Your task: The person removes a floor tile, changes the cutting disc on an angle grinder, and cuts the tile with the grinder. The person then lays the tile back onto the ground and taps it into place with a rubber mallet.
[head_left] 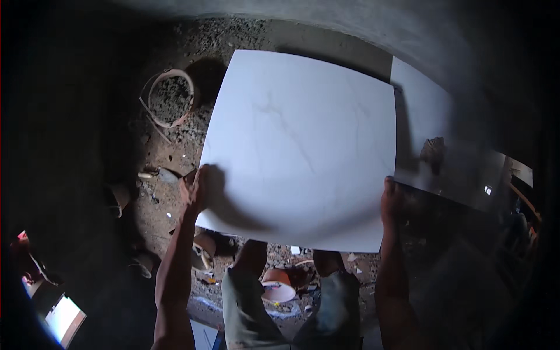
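Note:
Between my hands is a large square white tile (297, 140) with faint grey veining, held up over the rough ground in front of my legs. My left hand (195, 189) grips its left edge near the lower corner, and part of the fingers goes out of sight behind it. On the opposite edge, my right hand (391, 201) is closed with the thumb up at the rim; its other fingers are in shadow. The tile hides much of the ground beyond my knees.
A bucket of dark mortar or rubble (171, 98) stands at the far left. White tiles (417, 116) lie along the right side, bearing a dark lump (433, 153). An orange pail (279, 286) rests between my legs. A grey wall (350, 17) curves across the back.

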`<state>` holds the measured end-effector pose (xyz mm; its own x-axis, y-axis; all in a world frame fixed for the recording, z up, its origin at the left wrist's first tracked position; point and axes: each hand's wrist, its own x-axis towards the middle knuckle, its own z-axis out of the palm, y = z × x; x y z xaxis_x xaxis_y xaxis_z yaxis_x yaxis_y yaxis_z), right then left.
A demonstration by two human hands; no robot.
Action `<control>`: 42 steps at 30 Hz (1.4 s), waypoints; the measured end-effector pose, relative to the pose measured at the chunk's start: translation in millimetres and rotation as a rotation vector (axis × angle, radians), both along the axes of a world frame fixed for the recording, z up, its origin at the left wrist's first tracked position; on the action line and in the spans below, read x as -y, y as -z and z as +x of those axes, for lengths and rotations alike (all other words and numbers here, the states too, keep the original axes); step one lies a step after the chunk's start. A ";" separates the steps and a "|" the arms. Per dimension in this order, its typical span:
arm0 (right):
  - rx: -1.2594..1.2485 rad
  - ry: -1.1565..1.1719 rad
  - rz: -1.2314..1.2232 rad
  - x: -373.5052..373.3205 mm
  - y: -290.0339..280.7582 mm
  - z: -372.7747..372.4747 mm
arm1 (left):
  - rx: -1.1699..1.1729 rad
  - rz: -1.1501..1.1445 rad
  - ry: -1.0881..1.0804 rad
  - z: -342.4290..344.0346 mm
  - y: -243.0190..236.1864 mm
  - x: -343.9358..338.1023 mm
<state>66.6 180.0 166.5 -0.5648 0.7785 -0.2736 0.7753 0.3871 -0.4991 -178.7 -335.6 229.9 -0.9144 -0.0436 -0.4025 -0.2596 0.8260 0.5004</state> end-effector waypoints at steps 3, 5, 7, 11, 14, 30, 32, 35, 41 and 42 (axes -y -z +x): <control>0.010 0.062 0.063 -36.0 52.1 -20.2 | -0.407 0.218 0.190 -13.5 71.8 -28.9; 0.040 0.080 0.088 -52.5 79.7 -33.6 | -0.342 0.237 0.209 -25.4 111.9 -38.6; -0.026 0.127 0.047 -62.6 103.0 -41.1 | -0.296 0.265 0.191 -35.3 152.1 -49.2; -0.168 0.168 0.048 -71.1 157.1 -59.0 | -0.393 0.163 0.160 -50.7 211.1 -61.7; -0.146 0.207 0.029 -80.3 200.3 -68.3 | -0.510 0.419 0.247 -73.9 252.2 -74.7; -0.187 0.196 0.234 -101.8 263.9 -96.8 | -0.258 0.374 -0.045 -128.5 317.6 -119.5; -0.184 0.220 0.242 -103.1 263.8 -99.3 | -0.272 0.369 -0.008 -131.5 326.8 -115.0; -0.155 0.206 0.135 -104.3 256.3 -104.2 | -0.427 0.533 0.060 -140.5 345.5 -99.3; -0.159 0.177 0.197 -107.4 253.0 -112.8 | -0.213 0.424 0.057 -146.5 357.5 -93.8; -0.150 0.173 0.166 -108.4 256.6 -113.3 | -0.324 0.458 0.064 -144.5 355.1 -99.1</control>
